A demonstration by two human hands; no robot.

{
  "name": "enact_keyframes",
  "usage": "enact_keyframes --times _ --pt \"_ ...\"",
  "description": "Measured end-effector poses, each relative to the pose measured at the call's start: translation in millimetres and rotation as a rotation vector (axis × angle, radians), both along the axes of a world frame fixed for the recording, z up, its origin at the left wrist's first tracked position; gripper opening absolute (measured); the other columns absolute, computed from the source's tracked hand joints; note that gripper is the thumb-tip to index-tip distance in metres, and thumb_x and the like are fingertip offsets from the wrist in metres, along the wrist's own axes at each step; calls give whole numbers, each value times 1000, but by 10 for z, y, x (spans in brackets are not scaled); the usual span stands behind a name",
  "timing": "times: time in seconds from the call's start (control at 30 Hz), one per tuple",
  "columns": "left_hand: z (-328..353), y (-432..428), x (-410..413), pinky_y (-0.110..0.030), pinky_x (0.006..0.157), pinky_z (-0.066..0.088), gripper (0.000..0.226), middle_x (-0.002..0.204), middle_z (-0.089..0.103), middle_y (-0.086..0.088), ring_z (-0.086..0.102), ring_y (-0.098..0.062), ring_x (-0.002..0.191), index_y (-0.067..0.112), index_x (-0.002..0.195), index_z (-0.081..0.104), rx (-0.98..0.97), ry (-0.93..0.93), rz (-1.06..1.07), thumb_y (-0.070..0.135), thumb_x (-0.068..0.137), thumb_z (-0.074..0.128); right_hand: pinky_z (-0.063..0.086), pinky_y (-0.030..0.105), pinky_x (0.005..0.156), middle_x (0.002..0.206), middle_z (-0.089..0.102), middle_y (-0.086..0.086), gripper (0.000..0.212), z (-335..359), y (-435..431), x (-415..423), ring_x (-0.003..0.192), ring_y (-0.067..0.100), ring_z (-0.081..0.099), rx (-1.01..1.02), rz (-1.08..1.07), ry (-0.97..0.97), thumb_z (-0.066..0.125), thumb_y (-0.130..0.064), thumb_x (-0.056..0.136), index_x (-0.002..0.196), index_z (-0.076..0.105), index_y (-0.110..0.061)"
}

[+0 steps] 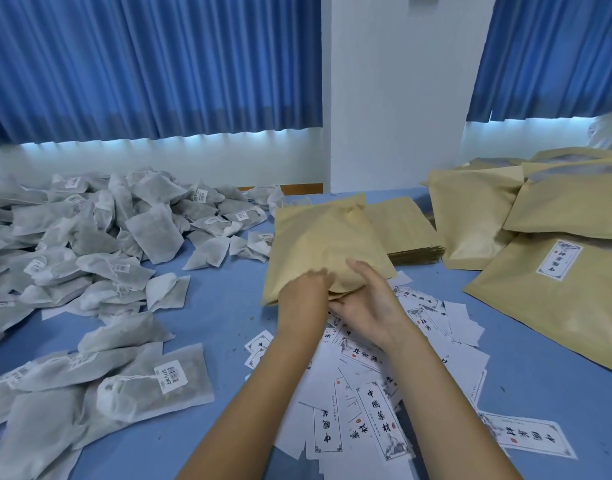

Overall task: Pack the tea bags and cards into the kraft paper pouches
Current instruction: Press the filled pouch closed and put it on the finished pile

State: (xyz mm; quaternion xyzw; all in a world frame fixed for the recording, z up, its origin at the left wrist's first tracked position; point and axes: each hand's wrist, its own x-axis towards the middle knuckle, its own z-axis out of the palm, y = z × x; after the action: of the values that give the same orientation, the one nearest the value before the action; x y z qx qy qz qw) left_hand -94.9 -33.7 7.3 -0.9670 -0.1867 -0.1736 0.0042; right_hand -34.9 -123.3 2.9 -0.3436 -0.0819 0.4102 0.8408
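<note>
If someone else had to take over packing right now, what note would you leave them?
Left hand: fingers tucked into the mouth of the bulging kraft paper pouch; its grip is hidden.
Right hand: holds the pouch's open edge.
Tea bags are heaped on the left, cards scattered under the arms, flat empty pouches stacked behind.
Done: filled pouches piled on the right.
Left: many tea bags and cards not yet packed.
</note>
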Motion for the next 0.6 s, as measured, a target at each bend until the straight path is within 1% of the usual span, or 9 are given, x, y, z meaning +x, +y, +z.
enact_keyframes --times 0.07,0.13,0.17,0.23,0.27,0.37,0.47,0.53,0.6 --pt "-112 -61 -27 -32 72 41 28 108 56 -3 56 -23 99 16 114 53 -11 12 -57 7 90 45 52 39 89 115 67 16 35 -22 -1 29 101 28 66 -75 -98 15 49 -30 99 119 60 -4" --pt "-180 -182 -48 -33 74 42 21 103 57 -4 51 -21 97 10 105 61 -93 -79 -171 12 90 45 57 30 69 108 68 13 36 -85 28 61 86 21 68 -215 -235 -18 48 -26 100 127 56 -3" --pt "-200 -249 -62 -32 70 42 19 92 59 -2 52 -17 86 11 93 65 -230 -154 -218 16 89 47 56 26 58 101 68 11 33 -100 33 69 75 18 68 -263 -277 -34 48 -23 101 126 56 -3" --pt "-225 -333 -89 -27 54 41 23 59 57 6 50 -10 57 17 67 62 -642 -234 -224 26 86 52 52 24 46 85 67 8 23 -108 20 99 58 18 68 -302 -300 -23 48 -21 100 115 57 -6" --pt "-218 -335 -91 -25 51 41 30 50 56 6 49 -10 48 19 60 59 -884 -239 -191 32 87 54 54 27 48 79 68 8 20 -112 14 113 56 20 67 -304 -287 -15 48 -22 101 109 57 -7" --pt "-162 -267 -94 -23 50 47 38 60 66 -1 57 -14 53 11 68 67 -1520 -256 -44 43 89 60 51 26 48 63 67 8 24 -103 6 104 52 21 64 -299 -199 -46 44 -25 102 97 57 -5" --pt "-128 -159 -85 -25 55 51 48 82 69 -11 64 -18 68 -3 87 66 -2012 -420 114 45 84 66 52 32 65 92 68 13 28 -122 44 86 79 24 65 -276 -127 -78 43 -22 102 115 57 -1" --pt "-152 -130 -99 -26 58 56 50 84 69 -14 66 -21 70 -4 89 62 -2144 -412 150 45 82 68 51 37 88 111 65 17 33 -130 57 76 102 29 63 -258 -93 -44 44 -22 102 124 54 0" --pt "-176 -104 -117 -26 56 57 49 79 70 -16 69 -23 67 -2 82 60 -2179 -315 144 46 81 68 41 43 106 126 59 20 37 -137 46 94 120 34 56 -251 -79 -30 46 -23 101 128 53 1"
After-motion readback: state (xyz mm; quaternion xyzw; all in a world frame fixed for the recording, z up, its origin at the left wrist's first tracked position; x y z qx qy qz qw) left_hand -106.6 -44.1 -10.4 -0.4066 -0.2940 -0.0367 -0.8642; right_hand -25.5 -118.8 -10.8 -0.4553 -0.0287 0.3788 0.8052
